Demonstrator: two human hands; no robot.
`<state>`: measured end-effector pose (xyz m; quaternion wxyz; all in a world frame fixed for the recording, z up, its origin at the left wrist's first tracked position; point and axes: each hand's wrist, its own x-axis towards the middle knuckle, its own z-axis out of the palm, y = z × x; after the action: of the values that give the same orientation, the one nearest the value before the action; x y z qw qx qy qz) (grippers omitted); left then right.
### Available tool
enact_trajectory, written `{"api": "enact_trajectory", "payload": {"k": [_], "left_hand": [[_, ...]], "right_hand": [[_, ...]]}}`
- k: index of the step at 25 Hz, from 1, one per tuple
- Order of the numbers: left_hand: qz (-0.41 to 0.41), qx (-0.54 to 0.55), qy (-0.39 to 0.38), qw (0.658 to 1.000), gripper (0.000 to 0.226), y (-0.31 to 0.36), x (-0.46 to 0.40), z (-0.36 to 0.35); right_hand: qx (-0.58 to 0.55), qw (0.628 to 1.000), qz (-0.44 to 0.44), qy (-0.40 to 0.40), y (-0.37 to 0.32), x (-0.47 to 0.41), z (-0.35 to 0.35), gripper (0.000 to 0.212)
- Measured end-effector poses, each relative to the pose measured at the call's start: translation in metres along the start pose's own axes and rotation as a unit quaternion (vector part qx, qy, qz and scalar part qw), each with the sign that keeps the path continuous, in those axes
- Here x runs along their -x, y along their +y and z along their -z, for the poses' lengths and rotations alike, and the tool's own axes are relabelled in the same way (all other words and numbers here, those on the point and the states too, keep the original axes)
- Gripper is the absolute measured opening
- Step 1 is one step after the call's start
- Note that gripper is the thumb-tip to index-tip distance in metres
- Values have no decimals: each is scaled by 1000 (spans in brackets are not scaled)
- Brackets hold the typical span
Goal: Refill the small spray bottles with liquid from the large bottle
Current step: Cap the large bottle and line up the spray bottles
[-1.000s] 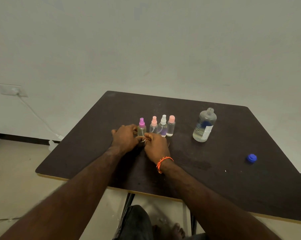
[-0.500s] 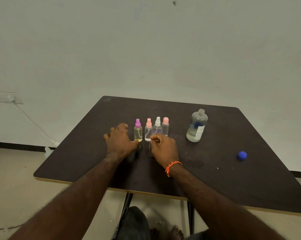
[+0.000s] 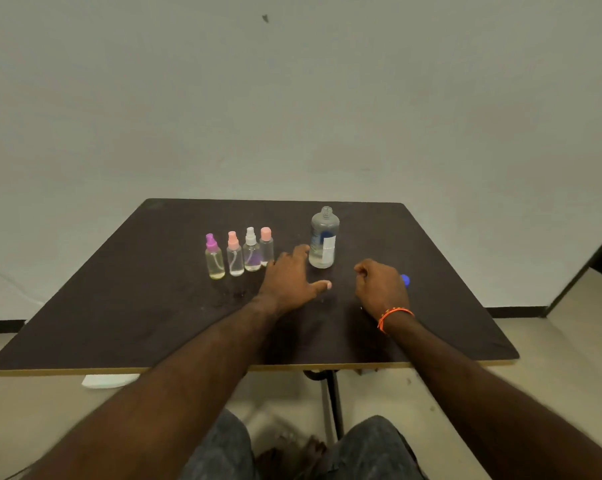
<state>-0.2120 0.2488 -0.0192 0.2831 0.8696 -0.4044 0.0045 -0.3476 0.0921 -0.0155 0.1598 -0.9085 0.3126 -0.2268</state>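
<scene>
Several small clear spray bottles stand in a row on the dark table (image 3: 119,306): a purple-capped one (image 3: 214,258), a pink-capped one (image 3: 234,255), a white-capped one (image 3: 251,251) and another pink-capped one (image 3: 266,244). The large clear bottle (image 3: 323,239), uncapped, stands to their right with some liquid at the bottom. My left hand (image 3: 290,277) lies with fingers spread between the row and the large bottle, holding nothing. My right hand (image 3: 380,284) is loosely curled just left of the blue cap (image 3: 405,280), which it partly hides.
A white wall rises behind the table. The table's front edge runs across the lower middle, with its metal leg (image 3: 332,403) and my knees below. A dark doorway edge (image 3: 600,258) shows at the far right.
Both hands left the small bottles and moved right: the left now sits beside the large bottle, the right next to the blue cap. The camera view shifted right and up.
</scene>
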Motion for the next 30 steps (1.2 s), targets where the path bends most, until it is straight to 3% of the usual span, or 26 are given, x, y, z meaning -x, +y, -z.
{"api": "enact_trajectory", "payload": {"k": [4,7,13,22,30], "left_hand": [[74,75,15,994,121,24,-57,-1],[105,137,-14,985,131,20,-92,-8],[102,206,22,973,80,7,-115,-26],[16,167,-11,986,72,-2,-53,-1],[-6,178,-19,984,73,-6,-1,8]], "right_hand": [[92,995,-25,32,54,-8,21,31],[103,992,-72,2,82,-17,24,37],[86,991,-96,-36,101,-30,13,30],[33,995,-88,-44,72,-21,-2,21],[-24,994,-92,-56,37,1,-13,23]]}}
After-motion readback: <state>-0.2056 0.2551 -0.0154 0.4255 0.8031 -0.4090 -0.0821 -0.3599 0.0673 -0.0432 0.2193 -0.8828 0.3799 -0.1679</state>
